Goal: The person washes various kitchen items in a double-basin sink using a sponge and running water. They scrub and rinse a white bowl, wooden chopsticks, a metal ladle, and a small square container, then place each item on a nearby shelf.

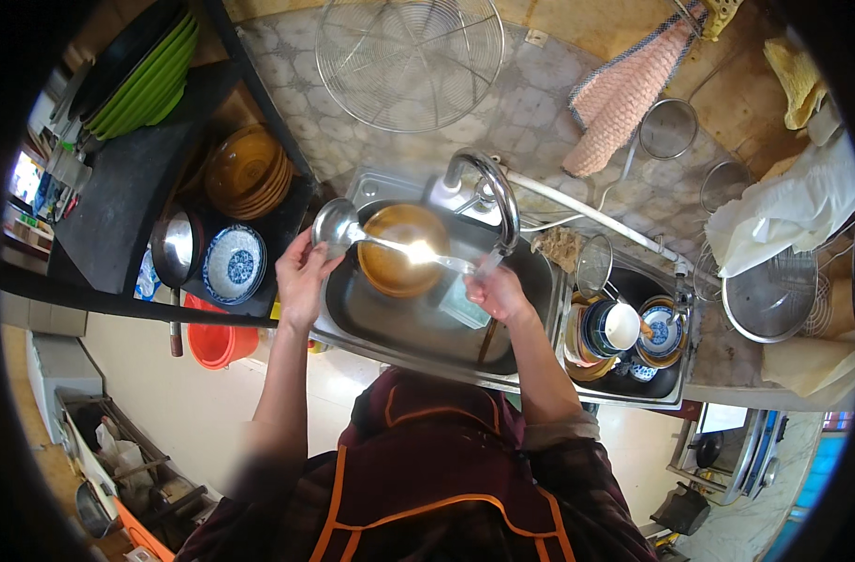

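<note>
A shiny metal ladle (384, 242) is held level across the sink by both hands. My left hand (303, 284) grips the rim of its round bowl, above the sink's left edge. The handle's far end is in my right hand (500, 291), just below the spout of the curved chrome faucet (508, 193). Water appears to run onto that hand. Beneath the ladle, a brown bowl (398, 277) sits in the stainless steel sink (392, 330). A pale green, translucent rectangular item (464, 305) lies by the right wrist, and a thin brown stick (487, 342) is close by.
The right basin holds stacked bowls (596, 330), patterned dishes (661, 330) and a small strainer (594, 263). At left, a dark shelf (122, 211) carries brown bowls (248, 172) and blue-and-white plates (234, 265). A large wire skimmer (410, 67) rests against the back wall. Below stands a red bucket (220, 341).
</note>
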A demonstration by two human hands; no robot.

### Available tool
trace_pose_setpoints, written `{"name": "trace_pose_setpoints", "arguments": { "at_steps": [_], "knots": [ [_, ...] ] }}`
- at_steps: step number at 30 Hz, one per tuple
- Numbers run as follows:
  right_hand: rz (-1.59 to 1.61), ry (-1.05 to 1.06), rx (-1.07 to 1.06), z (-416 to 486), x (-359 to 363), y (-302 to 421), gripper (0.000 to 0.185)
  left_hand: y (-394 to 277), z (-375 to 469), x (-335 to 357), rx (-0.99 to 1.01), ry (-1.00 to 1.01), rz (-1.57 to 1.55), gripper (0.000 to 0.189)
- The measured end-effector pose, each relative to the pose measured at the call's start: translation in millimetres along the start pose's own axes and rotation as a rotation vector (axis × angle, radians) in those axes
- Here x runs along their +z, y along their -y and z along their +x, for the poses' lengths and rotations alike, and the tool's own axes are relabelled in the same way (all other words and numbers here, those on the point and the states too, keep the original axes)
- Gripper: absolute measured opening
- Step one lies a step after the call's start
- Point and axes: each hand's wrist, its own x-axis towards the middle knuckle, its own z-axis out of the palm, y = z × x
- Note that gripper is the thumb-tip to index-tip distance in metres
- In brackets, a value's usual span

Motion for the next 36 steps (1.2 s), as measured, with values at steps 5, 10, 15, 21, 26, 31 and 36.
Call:
{"name": "trace_pose_setpoints", "arguments": {
  "at_steps": [5,10,15,21,26,31,36],
  "knots": [
    [-0.022,0.06,0.045,4,17,-1,0.018,-18,-9,-12,0.047,-0.025,-0.009,0.026],
    [-0.04,0.002,-0.051,1,16,7,0.012,-14,-10,-8,0.054,-0.007,0.015,0.025],
    [-0.318,-0.031,-0.145,-13,-3,21,0.016,6,-10,1,-0.01,0.042,-0.028,0.023],
    [-1.058,-0.271,-0.312,-66,-18,49,0.023,46,-14,42,-0.18,0.123,-0.198,0.017],
    [-1.339,-0.321,-0.343,-157,-25,94,0.018,79,-33,101,-0.388,0.332,-0.256,0.023],
    [-1.307,-0.439,-0.088,-233,-27,121,0.012,107,-56,141,-0.51,0.523,-0.355,0.029],
    [-1.248,-0.42,0.064,-282,-9,131,0.011,120,-64,172,-0.659,0.634,-0.455,0.033]
  ]
}}
